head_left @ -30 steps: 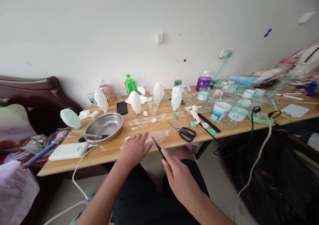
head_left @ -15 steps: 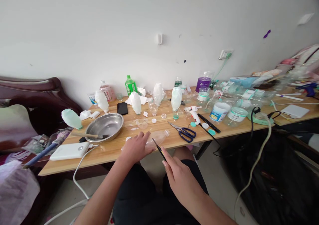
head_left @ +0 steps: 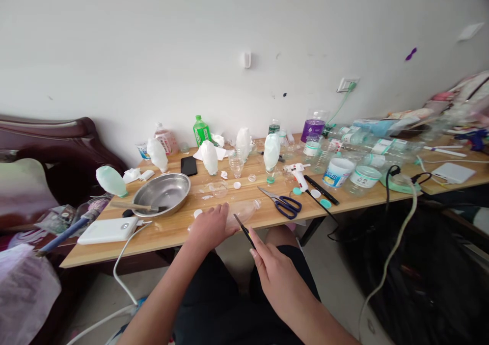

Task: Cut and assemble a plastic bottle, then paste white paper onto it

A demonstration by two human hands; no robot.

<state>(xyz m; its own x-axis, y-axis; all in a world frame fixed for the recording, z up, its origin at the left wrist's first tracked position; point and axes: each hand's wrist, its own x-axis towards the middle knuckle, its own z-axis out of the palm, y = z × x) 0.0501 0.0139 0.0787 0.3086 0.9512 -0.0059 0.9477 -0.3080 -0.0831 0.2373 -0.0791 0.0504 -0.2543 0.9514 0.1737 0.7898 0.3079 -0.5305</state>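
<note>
My left hand point(head_left: 209, 227) lies over a clear plastic bottle point(head_left: 244, 210) that rests on its side near the front edge of the wooden table point(head_left: 171, 230), fingers curved round it. My right hand point(head_left: 273, 269) is closed on a black utility knife point(head_left: 243, 229); its tip touches the bottle just beside my left fingers. Both forearms reach up from my lap.
Blue-handled scissors point(head_left: 284, 202), a white glue gun point(head_left: 299, 174) and teal caps lie right of the bottle. A steel bowl point(head_left: 162, 192), a white power bank point(head_left: 107, 230) with cable, a black phone point(head_left: 188, 165), several bottles and wrapped white shapes crowd the table.
Hardly anything has moved. My right hand and the knife have shifted slightly, staying at the bottle; my left hand keeps its hold.
</note>
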